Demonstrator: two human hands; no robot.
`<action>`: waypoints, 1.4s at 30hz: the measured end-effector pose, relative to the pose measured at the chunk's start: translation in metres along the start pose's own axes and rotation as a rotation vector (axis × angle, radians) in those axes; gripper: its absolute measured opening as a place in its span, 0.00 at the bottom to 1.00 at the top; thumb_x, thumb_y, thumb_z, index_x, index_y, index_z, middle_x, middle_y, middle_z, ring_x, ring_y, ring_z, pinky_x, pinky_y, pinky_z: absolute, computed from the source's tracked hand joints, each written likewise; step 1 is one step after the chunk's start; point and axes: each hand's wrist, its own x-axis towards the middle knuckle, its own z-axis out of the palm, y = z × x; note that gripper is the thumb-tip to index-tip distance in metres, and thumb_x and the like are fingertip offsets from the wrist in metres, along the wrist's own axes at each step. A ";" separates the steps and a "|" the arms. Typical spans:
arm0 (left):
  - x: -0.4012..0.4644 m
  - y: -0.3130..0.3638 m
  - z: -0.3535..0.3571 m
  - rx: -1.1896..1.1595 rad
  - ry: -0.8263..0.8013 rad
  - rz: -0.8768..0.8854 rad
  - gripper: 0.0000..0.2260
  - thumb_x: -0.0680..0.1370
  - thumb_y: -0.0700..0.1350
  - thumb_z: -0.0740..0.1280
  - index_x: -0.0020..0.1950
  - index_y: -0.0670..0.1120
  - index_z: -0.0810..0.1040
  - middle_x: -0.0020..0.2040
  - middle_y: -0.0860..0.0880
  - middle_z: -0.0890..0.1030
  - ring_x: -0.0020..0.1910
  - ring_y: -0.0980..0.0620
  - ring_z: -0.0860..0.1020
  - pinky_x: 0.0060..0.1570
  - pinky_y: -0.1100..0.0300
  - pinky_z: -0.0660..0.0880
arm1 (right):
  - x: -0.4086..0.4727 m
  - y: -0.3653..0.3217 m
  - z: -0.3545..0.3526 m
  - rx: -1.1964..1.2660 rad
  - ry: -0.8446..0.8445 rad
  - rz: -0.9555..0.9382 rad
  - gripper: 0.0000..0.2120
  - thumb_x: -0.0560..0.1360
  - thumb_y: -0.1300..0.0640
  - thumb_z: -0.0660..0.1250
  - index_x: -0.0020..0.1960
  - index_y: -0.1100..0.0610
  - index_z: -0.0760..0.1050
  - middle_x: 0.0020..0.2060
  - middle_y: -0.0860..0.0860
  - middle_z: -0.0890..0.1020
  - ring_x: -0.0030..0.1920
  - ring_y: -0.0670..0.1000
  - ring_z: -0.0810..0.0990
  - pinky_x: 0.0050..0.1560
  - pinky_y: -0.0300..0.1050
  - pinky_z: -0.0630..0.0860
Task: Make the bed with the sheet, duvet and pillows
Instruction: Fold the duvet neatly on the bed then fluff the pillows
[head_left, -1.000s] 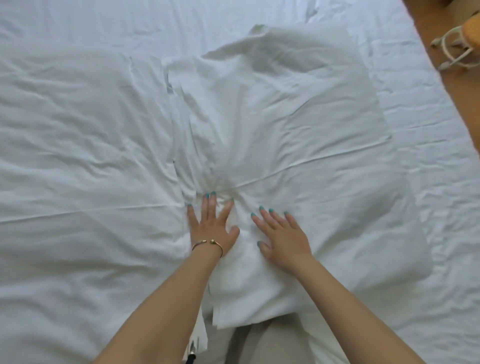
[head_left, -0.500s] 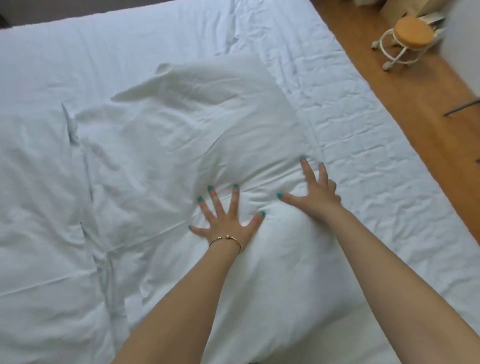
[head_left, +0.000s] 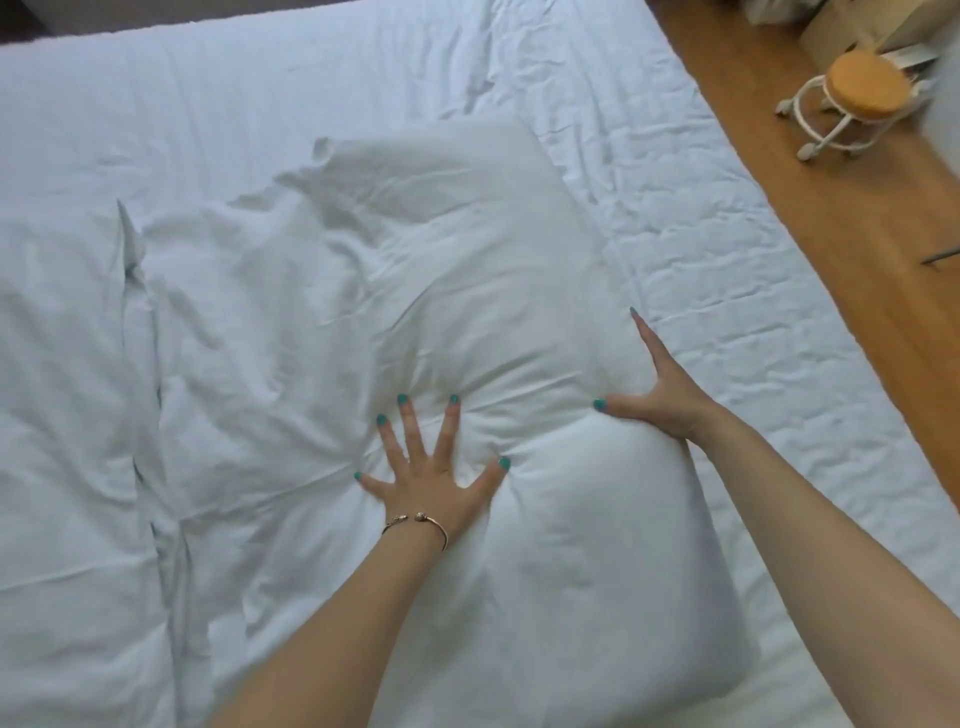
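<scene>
A white pillow (head_left: 467, 291) lies on the white sheet (head_left: 727, 332) of the bed, in the middle of the view. My left hand (head_left: 431, 473), with a gold bangle at the wrist, presses flat on the pillow's middle, fingers spread wide. Along the pillow's right edge my right hand (head_left: 665, 395) rests with fingers apart, thumb pushed into the fabric. A second white pillow (head_left: 62, 415) lies beside the first, at the left edge of the view. The first pillow dents where both hands press.
The bed's right edge runs diagonally from top centre to the lower right. Beyond it is a wooden floor (head_left: 831, 234) with a small white stool with a round tan seat (head_left: 862, 93) at the top right.
Both hands have slid from the pillow's near end toward its right side and spread wider apart. My view has swung right, so the floor and stool show.
</scene>
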 end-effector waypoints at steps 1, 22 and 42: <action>-0.003 -0.003 -0.004 -0.048 0.011 0.004 0.39 0.67 0.78 0.48 0.69 0.72 0.28 0.72 0.57 0.23 0.73 0.48 0.26 0.66 0.25 0.44 | -0.008 -0.006 -0.002 0.020 0.003 -0.016 0.54 0.61 0.48 0.81 0.75 0.32 0.51 0.72 0.34 0.62 0.72 0.39 0.63 0.70 0.43 0.63; -0.133 -0.268 -0.233 -0.159 0.228 0.033 0.33 0.80 0.56 0.55 0.73 0.66 0.32 0.79 0.50 0.43 0.78 0.46 0.47 0.69 0.31 0.51 | -0.207 -0.365 0.231 -0.278 0.184 -0.162 0.46 0.69 0.67 0.71 0.79 0.47 0.52 0.69 0.49 0.70 0.63 0.48 0.74 0.55 0.33 0.69; -0.218 -0.651 -0.314 -1.159 0.144 -0.113 0.53 0.58 0.66 0.69 0.77 0.59 0.48 0.71 0.55 0.62 0.71 0.53 0.64 0.67 0.58 0.63 | -0.193 -0.511 0.754 0.007 -0.531 -0.055 0.29 0.77 0.71 0.58 0.75 0.53 0.63 0.51 0.57 0.78 0.48 0.54 0.81 0.49 0.42 0.79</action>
